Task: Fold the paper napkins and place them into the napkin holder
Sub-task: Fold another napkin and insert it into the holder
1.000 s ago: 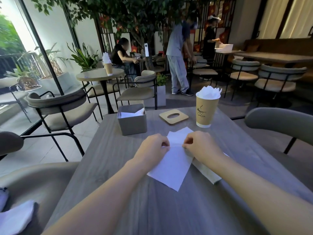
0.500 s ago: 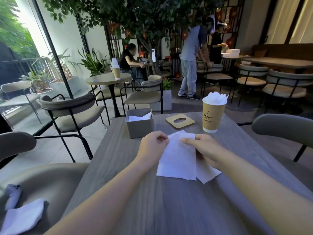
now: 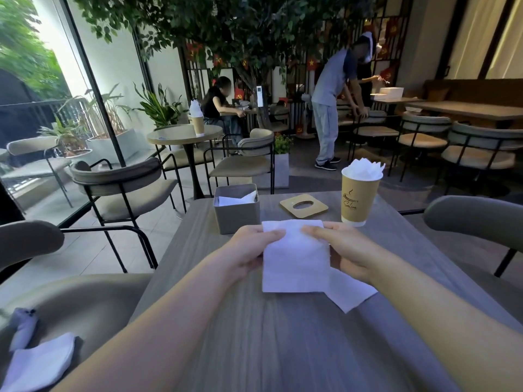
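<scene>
A white paper napkin (image 3: 294, 258), folded into a rectangle, is held just above the grey wooden table (image 3: 283, 335). My left hand (image 3: 249, 250) pinches its upper left edge and my right hand (image 3: 345, 247) pinches its upper right edge. More white napkins (image 3: 349, 291) lie flat under it to the right. The grey square napkin holder (image 3: 236, 212) stands beyond my left hand with a folded napkin inside. A tan paper cup (image 3: 358, 198) stuffed with folded napkins stands at the far right.
A wooden lid with an oval slot (image 3: 303, 205) lies between holder and cup. Padded chairs flank the table at left (image 3: 76, 304) and right (image 3: 475, 219). White cloths (image 3: 36, 366) rest on the left chair seat. Other people and tables are in the background.
The napkin was folded over and squared up in front of me; both hands shifted to grip its top corners and lifted it off the pile.
</scene>
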`<state>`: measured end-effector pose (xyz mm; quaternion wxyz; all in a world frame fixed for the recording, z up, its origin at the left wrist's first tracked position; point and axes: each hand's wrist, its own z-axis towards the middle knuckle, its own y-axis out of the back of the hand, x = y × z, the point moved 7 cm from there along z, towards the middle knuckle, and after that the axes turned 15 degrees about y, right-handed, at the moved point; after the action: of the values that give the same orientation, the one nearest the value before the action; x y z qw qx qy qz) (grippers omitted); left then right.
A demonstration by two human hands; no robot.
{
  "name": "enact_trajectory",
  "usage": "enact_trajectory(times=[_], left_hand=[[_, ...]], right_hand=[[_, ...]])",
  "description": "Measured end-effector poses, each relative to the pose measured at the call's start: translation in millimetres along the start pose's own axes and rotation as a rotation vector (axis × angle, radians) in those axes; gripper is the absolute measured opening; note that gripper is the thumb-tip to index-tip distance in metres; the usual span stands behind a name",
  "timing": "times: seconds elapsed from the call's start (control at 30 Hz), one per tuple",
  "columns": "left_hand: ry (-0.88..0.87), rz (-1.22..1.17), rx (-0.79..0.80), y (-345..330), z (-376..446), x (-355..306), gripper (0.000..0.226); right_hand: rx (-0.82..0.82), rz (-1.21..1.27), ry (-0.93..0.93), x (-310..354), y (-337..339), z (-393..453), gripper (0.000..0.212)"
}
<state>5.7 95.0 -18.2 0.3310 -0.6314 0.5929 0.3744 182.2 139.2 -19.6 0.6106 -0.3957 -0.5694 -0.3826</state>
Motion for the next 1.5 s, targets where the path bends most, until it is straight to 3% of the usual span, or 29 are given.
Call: enact_trajectory(times=[0.1,0.37,0.5,0.6,0.67,0.8,1.0,1.1,1.17,1.27,1.5], left_hand=[[-0.040,0.015,-0.012,6.4,-0.6,0.8,0.024],[-0.143,-0.123,0.157,7.5,-8.8,-8.8,0.031],[-0.207,-0.055,0.160,10.1,-10.0,-13.7,0.020],[-0.255,0.042,0.094,15.6,-13.7,-16.0,0.026],[-0.289,0.147,-0.046,24.5,-14.3,-16.6,0.036],[-0.380,0.227,-0.255,36.6,-18.4,-22.0,0.041],[-0.419,0.253,-0.364,47.7,-24.6,-28.4,0.047],[-0.388,0.159,-0.261,52.7,-27.5,-31.6,0.038],[-0.416,0.238,-0.251,58.5,-31.0,-34.7,0.025],[-0.534,0.497,-0.381,71.1,-32.6,-46.0,0.012],[-0.545,0.568,-0.687,114.4,-10.5,-82.0,0.005]], right_hand=[[0.027,-0.019,0.039,-0.4,-1.5,-0.8,0.023],[0.034,0.060,0.152,13.9,-5.2,1.0,0.024],[0.018,0.012,0.166,15.2,-3.5,7.5,0.025],[0.057,-0.017,0.151,13.9,-8.0,7.7,0.028],[0.064,0.021,0.122,14.2,-12.0,5.7,0.039],[0.132,0.162,0.051,15.1,-24.6,-2.1,0.024],[0.162,-0.329,0.240,9.9,-31.6,12.5,0.015],[0.085,-0.331,0.307,15.4,-32.2,22.0,0.019],[0.065,-0.341,0.343,19.0,-35.0,29.7,0.019],[0.056,-0.358,0.379,25.6,-45.0,43.9,0.017],[0.011,-0.584,0.508,54.4,-78.1,94.3,0.012]])
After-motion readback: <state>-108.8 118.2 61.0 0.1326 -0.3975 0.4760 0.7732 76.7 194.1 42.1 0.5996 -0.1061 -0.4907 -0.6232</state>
